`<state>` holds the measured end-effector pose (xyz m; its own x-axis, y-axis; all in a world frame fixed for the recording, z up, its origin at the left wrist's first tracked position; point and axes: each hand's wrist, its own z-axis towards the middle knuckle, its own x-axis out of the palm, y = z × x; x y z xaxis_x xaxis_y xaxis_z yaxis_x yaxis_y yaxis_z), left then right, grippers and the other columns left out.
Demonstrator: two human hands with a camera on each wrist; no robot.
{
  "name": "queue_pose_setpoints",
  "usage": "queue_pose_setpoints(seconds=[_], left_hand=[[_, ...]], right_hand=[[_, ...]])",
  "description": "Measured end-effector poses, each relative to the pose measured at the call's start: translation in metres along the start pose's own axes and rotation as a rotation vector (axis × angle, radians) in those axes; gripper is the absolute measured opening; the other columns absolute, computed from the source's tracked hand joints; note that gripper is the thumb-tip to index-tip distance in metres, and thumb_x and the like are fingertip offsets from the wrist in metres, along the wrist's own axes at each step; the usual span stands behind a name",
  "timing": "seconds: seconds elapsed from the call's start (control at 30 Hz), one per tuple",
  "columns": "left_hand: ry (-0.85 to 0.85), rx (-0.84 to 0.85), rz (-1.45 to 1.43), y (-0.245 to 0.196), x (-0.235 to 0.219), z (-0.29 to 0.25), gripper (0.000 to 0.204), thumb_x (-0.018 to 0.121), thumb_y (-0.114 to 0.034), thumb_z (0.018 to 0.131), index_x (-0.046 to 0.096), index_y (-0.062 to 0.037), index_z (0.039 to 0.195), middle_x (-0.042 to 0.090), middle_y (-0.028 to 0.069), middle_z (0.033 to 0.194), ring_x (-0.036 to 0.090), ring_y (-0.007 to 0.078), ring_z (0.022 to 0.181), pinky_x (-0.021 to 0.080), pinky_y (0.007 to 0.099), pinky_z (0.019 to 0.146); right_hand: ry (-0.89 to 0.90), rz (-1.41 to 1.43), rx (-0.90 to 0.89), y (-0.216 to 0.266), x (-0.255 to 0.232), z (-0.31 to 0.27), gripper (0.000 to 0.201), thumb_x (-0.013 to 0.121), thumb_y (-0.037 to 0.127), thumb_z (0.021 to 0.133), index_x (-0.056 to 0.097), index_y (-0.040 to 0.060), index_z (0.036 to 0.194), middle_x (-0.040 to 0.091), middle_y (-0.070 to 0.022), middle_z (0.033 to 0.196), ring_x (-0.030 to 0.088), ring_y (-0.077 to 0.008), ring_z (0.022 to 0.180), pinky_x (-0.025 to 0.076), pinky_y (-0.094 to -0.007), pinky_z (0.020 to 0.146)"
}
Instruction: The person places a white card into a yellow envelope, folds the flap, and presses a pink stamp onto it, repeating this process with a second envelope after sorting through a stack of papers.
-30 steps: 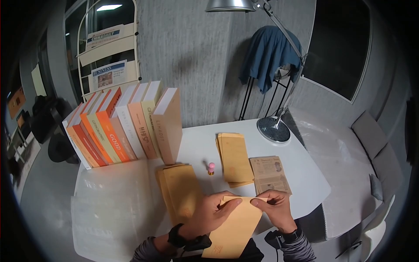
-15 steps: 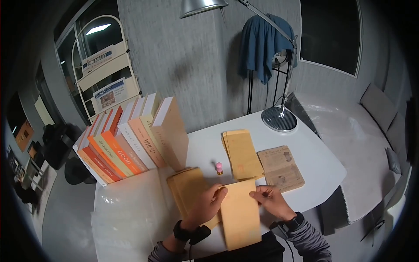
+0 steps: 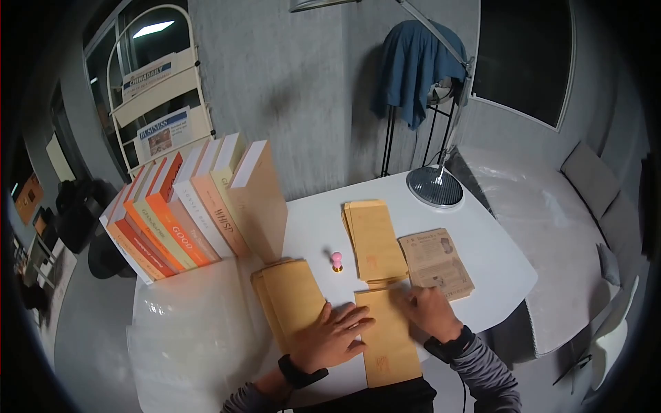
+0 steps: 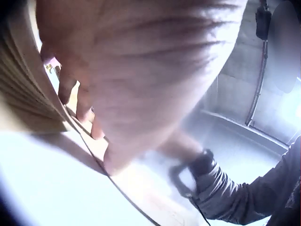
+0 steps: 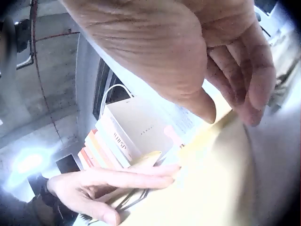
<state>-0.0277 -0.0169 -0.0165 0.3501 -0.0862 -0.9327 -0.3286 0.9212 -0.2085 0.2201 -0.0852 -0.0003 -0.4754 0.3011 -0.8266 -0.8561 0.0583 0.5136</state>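
Note:
A kraft paper envelope (image 3: 389,344) with a red mark near its lower end lies at the table's front edge. Spread over its left side is my left hand (image 3: 334,337), fingers straight, the palm overlapping a stack of similar envelopes (image 3: 286,292). My right hand (image 3: 434,313) is at the envelope's upper right edge, slightly blurred. In the right wrist view its thumb (image 5: 204,110) and loosely bent fingers stand apart at the paper edge. A pink-handled stamp (image 3: 337,260) with a gold-coloured base stands beyond the left hand.
Behind the envelope lies another envelope pile (image 3: 377,241), with a printed brown paper stack (image 3: 437,265) to its right. A row of upright books (image 3: 206,206) lines the left side. The lamp base (image 3: 435,187) stands at the back right of the white table (image 3: 313,220).
The envelope was held up by its top edge between both hands; now it lies down in front of me. My left fingers have straightened and spread over it; the right hand has loosened.

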Motion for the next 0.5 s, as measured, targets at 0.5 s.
queue_pose_setpoints(seconds=[0.5], left_hand=[[-0.034, -0.06, -0.115, 0.026, 0.022, 0.001, 0.079, 0.071, -0.051, 0.08, 0.048, -0.0069, 0.14, 0.041, 0.0096, 0.149, 0.035, 0.0357, 0.136, 0.031, 0.0449, 0.114]], right_hand=[[0.188, 0.258, -0.318, 0.042, 0.045, 0.132, 0.072, 0.081, 0.032, 0.076, 0.052, -0.0008, 0.134, 0.066, -0.0138, 0.113, 0.066, -0.0195, 0.092, 0.053, -0.0333, 0.082]])
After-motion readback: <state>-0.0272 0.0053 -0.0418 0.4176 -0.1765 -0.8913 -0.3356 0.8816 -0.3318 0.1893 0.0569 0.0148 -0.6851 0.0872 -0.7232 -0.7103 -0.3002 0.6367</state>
